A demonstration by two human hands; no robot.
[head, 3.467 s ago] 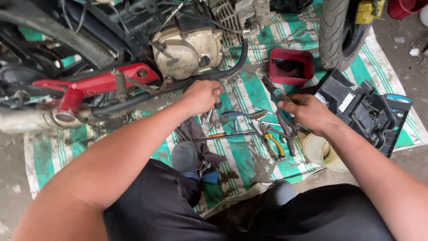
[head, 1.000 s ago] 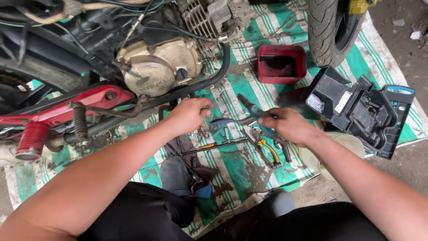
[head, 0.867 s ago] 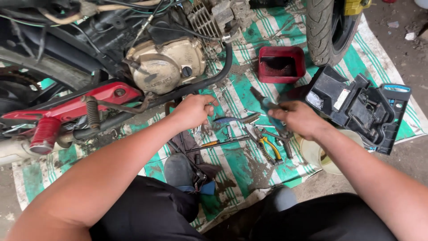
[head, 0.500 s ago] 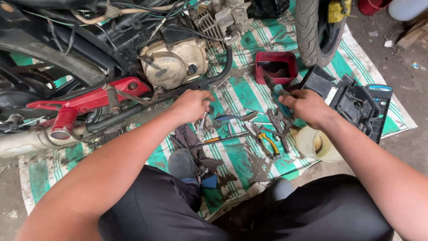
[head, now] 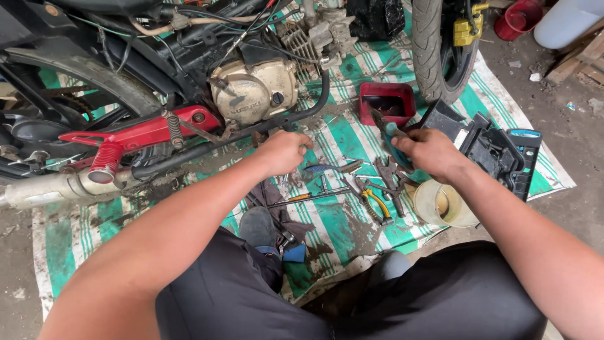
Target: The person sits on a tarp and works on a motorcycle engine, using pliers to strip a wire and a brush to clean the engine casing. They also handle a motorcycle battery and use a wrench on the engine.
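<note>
My right hand (head: 431, 153) grips blue-handled pliers (head: 389, 130), jaws pointing up toward a red tray (head: 385, 102). My left hand (head: 283, 152) is closed as a fist just below the motorcycle's engine case (head: 251, 91) and black frame tube (head: 277, 121); whether it holds something small is hidden. Between the hands, loose tools lie on the green-and-white striped mat (head: 343, 220): a blue-handled tool (head: 330, 168), a long screwdriver (head: 308, 198) and yellow-handled pliers (head: 376, 204).
A motorcycle lies across the top, with red swingarm (head: 141, 132), exhaust pipe (head: 56, 187) and front tyre (head: 434, 47). A black plastic part (head: 497, 154) sits at right, a cream cup (head: 443, 204) near my right wrist. A red bucket (head: 519, 17) stands top right.
My right hand has lifted the blue-handled pliers off the mat and moved them up toward the red tray. My left hand stays by the frame tube. The view shifted slightly.
</note>
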